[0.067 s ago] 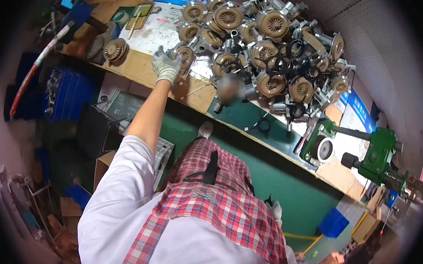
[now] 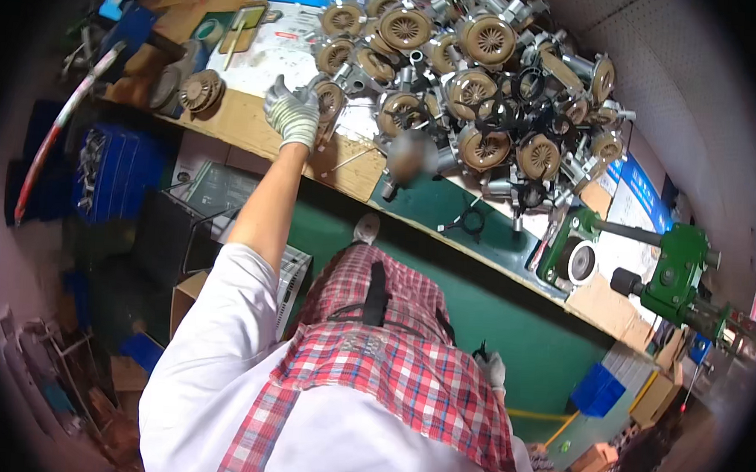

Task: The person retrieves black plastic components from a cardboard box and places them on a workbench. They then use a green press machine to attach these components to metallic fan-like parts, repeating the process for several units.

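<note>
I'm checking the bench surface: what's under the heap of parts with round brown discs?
Around the edges of the heap, white-and-blue sheeting and a dark green panel show. Whatever lies beneath its middle is covered.

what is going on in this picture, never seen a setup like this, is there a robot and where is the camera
There is no robot here. The camera sits on a person's head and looks down, so you see their white shirt, checked apron and arms from above. Its wide lens bends straight edges.

The gloved left hand reaches over the workbench, right beside a round, brown-faced metal part; whether it grips that part isn't clear. The gloved right hand is low, beside the apron and mostly hidden; something dark shows by it, but I can't tell whether it is held.

On the bench lies a big pile of similar metal parts, with a green machine to the right and a separate brown ribbed piece to the left.
</note>
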Available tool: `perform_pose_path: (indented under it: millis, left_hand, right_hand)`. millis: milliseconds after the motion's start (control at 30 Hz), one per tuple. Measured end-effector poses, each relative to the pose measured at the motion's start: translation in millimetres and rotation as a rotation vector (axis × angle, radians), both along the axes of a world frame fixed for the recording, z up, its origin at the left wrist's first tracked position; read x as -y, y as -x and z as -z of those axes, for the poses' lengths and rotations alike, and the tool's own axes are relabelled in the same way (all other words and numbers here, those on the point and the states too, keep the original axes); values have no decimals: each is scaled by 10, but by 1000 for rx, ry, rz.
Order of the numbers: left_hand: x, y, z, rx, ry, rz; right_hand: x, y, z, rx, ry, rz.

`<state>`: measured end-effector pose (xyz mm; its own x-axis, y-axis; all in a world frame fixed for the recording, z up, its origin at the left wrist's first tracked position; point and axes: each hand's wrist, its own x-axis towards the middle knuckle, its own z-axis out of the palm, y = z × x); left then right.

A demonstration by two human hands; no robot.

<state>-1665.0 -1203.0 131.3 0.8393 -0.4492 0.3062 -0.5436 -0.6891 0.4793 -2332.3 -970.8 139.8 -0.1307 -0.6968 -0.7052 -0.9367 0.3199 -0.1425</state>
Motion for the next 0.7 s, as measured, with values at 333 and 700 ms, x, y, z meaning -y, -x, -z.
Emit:
perform_pose_path:
  millis: [333, 700]
  left_hand:
    - [-186, 1033, 356, -142, -305, 742]
    - [-135, 878, 578, 2, -378, 964]
  right_hand:
    - [686, -1216, -292, 92, 243, 38]
    - [1362, -2136, -638, -95, 855, -233]
